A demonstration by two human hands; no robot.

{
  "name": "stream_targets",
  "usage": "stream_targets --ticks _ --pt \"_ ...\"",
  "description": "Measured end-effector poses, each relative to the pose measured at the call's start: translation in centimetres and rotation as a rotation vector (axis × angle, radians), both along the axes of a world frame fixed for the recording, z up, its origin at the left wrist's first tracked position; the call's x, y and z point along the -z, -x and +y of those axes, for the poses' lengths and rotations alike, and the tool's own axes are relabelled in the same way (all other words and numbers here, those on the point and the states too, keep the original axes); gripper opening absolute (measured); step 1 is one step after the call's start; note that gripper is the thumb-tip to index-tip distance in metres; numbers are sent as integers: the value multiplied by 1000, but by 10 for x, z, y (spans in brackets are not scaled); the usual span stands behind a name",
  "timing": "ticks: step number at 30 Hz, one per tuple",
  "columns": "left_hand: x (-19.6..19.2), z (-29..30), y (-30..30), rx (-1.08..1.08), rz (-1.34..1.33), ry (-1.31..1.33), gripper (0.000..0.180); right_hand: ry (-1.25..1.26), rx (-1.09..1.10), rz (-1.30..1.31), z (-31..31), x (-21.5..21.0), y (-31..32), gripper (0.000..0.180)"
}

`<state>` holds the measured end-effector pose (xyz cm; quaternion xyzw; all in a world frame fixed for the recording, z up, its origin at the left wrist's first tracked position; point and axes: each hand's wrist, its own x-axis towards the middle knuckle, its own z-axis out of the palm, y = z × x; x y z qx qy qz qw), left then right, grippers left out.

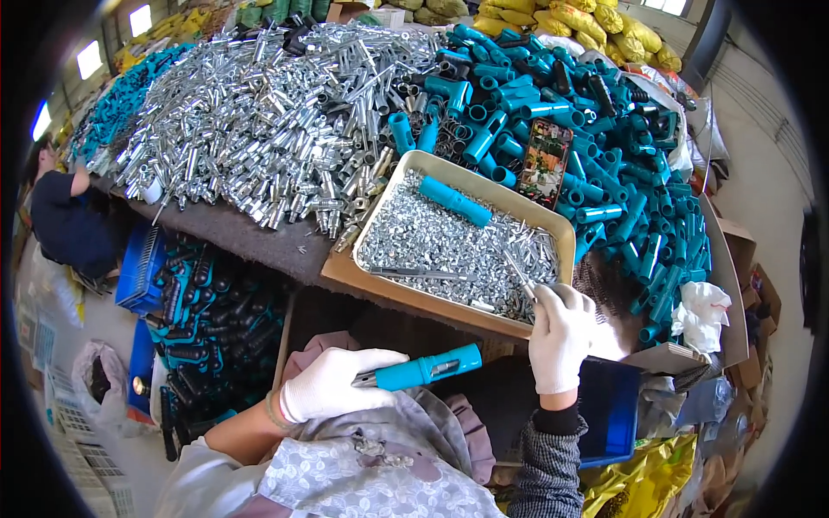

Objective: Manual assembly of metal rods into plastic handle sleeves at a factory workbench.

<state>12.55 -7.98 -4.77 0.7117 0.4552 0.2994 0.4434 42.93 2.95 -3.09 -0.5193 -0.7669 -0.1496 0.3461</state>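
My left hand [332, 384], in a white glove, grips a teal plastic handle [427, 369] with a metal piece sticking out of its near end, held level over my lap. My right hand [560, 332], also gloved, pinches a thin metal rod [518, 272] whose tip rests among the small silver screws in a metal tray [471, 173]. A second teal handle [455, 201] lies in the tray on the screws.
A large heap of silver metal tubes [268, 121] covers the table's left, a heap of teal handles [596, 147] its right, with a phone [546, 162] on top. Bins of assembled teal-and-black parts [203, 319] stand lower left. Another person [65, 216] sits far left. A blue bin [609, 410] is beside my right arm.
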Motion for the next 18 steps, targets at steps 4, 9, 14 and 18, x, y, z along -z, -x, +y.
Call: stream_targets --ticks 4,9,14,18 --pt "-12 7 9 113 49 -140 50 555 -579 269 -42 -30 31 22" --pt "-10 11 17 213 179 -276 51 1115 -631 179 -56 -17 53 48" --pt "-14 3 4 182 400 -587 56 1034 -630 189 -62 -5 63 42" --pt "-2 6 5 170 343 -630 56 1148 -655 269 -59 -6 70 43"
